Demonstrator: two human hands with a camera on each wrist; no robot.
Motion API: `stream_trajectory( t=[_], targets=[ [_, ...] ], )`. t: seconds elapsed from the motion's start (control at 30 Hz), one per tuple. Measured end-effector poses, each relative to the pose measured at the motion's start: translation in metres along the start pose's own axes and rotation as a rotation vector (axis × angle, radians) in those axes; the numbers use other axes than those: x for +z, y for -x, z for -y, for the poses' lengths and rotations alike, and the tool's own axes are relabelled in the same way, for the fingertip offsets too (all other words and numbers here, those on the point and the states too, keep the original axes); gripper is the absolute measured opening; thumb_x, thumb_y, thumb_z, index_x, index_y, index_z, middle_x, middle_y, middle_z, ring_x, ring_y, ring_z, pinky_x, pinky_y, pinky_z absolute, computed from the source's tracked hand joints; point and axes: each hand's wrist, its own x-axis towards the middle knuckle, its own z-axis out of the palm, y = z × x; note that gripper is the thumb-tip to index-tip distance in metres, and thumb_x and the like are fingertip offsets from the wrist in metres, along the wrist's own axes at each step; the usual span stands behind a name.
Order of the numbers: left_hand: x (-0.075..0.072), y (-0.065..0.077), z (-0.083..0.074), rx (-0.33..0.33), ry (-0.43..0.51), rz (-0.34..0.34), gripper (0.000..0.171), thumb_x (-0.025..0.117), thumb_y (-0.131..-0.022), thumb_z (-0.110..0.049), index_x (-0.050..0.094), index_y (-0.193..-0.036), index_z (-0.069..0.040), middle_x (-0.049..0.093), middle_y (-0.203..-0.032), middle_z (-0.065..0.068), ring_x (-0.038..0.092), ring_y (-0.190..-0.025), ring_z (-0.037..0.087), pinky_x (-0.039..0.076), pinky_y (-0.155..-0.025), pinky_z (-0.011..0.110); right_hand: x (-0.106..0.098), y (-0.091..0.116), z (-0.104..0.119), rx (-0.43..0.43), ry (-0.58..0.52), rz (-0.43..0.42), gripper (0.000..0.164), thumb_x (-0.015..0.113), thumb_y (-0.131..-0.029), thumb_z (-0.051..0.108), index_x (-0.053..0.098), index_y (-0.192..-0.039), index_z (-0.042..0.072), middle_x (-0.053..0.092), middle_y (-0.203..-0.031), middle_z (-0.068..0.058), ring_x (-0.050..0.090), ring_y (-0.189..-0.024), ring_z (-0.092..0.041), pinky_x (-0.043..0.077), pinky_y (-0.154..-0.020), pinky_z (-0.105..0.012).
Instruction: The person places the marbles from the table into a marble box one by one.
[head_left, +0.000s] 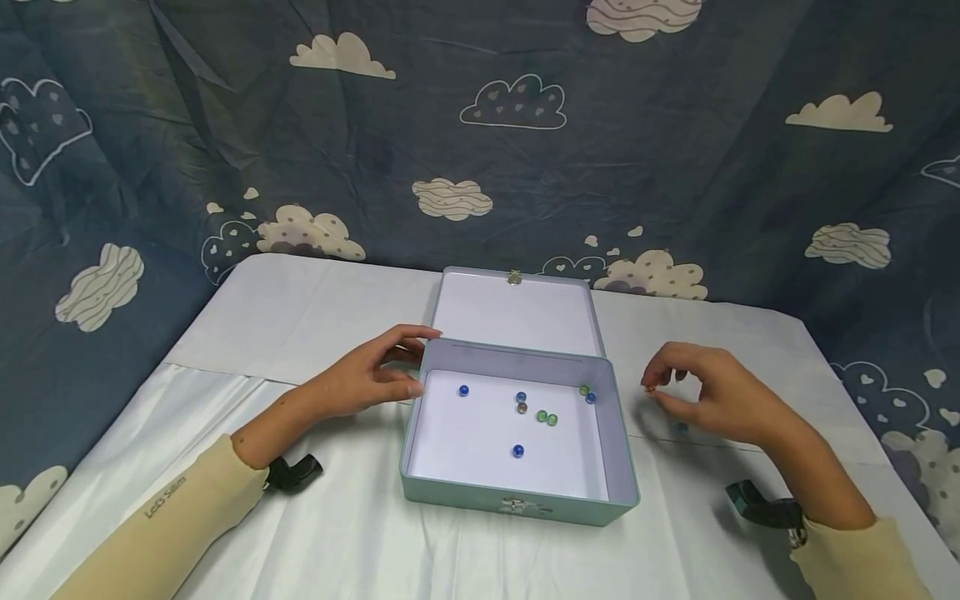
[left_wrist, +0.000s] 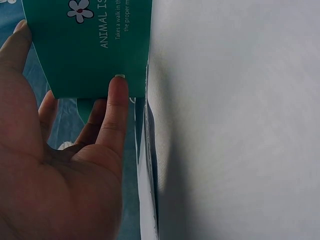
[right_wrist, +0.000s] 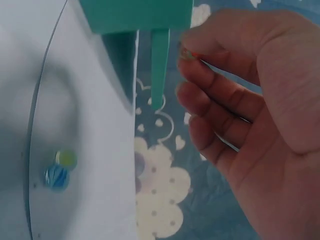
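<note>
A green hinged tin box stands on the table with its lid tipped back. Blue, green and brown marbles lie scattered on its white floor, among them a blue marble near the front. My left hand touches the box's left side, thumb and fingers extended along the wall. To the right of the box, above the cloth, my right hand pinches an orange marble between thumb and index finger; the fingertips partly hide it. A yellow-green marble and a blue marble sit together on the cloth nearby.
White cloth covers the table, with a seam running across it. Behind hangs a dark blue curtain with a cloud print. Each wrist wears a black camera mount.
</note>
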Motion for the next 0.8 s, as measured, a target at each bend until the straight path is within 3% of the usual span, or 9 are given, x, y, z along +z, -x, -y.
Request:
stream_trajectory(
  t=[0.2, 0.5, 0.8],
  targets=[
    [0.000, 0.000, 0.000, 0.002, -0.002, -0.002, 0.068, 0.076, -0.100, -0.018, 0.044, -0.159, -0.030, 0.052, -0.149, 0.018, 0.057, -0.135, 0.031, 0.058, -0.102, 0.037, 0.000, -0.004, 0.019, -0.002, 0.018, -0.046, 0.041, 0.090, -0.082, 0.002, 0.073, -0.100, 0.034, 0.069, -0.098, 0.023, 0.062, -0.089, -0.005, 0.055, -0.079, -0.021],
    [0.000, -0.001, 0.002, 0.003, -0.002, -0.002, 0.068, 0.077, -0.100, -0.017, 0.044, -0.159, -0.029, 0.053, -0.148, 0.017, 0.057, -0.135, 0.033, 0.058, -0.101, 0.036, 0.009, -0.010, 0.042, -0.049, -0.009, -0.111, 0.038, 0.088, -0.082, -0.001, 0.075, -0.105, 0.026, 0.070, -0.102, 0.020, 0.063, -0.092, -0.007, 0.055, -0.081, -0.017],
    [0.000, -0.002, 0.003, 0.007, 0.003, -0.006, 0.069, 0.078, -0.099, -0.015, 0.045, -0.158, -0.028, 0.053, -0.146, 0.021, 0.058, -0.132, 0.037, 0.059, -0.098, 0.035, 0.029, -0.018, 0.054, -0.050, -0.008, -0.161, 0.037, 0.087, -0.084, -0.001, 0.074, -0.101, 0.029, 0.070, -0.102, 0.018, 0.061, -0.098, -0.006, 0.056, -0.085, -0.019]
  ],
)
